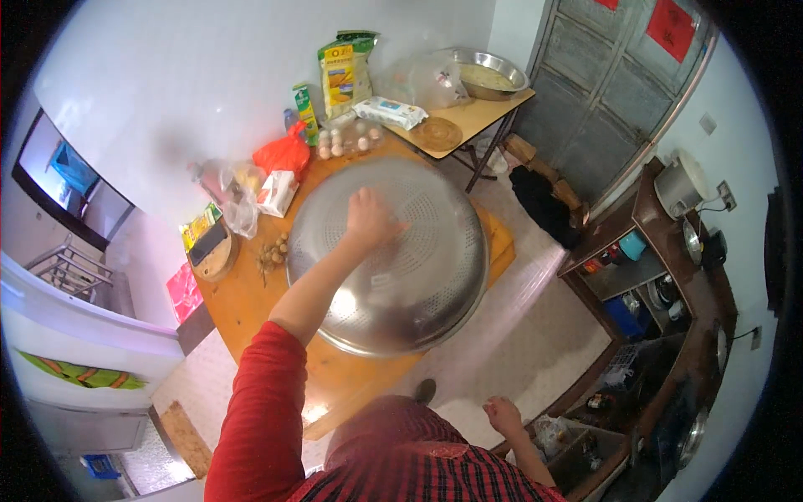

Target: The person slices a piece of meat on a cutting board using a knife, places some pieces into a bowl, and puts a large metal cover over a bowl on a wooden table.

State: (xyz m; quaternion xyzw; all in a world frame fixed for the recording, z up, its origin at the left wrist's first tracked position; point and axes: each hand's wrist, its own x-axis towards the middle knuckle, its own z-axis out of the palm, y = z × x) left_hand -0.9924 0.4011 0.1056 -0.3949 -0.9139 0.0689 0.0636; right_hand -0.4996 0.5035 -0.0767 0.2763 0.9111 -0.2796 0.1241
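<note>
A large perforated metal colander (401, 301) lies upside down on a wooden table (244, 307), its base facing up and its rim along the lower side. My left hand (370, 216) is over the holes of the base, its fingers curled and slightly blurred. Whether it presses on the metal or holds something small, I cannot tell. Off to the right of my body, above the floor, hangs my right hand (503, 414), loosely closed, with nothing visible in it.
Longans or similar small round fruit (272, 253), a round wooden board (216, 260), a tissue pack (278, 193), a red plastic bag (283, 152) and eggs (337, 142) sit behind the colander. A side table (495, 113) bears a metal basin (492, 72). Brown shelving (646, 207) lines the right.
</note>
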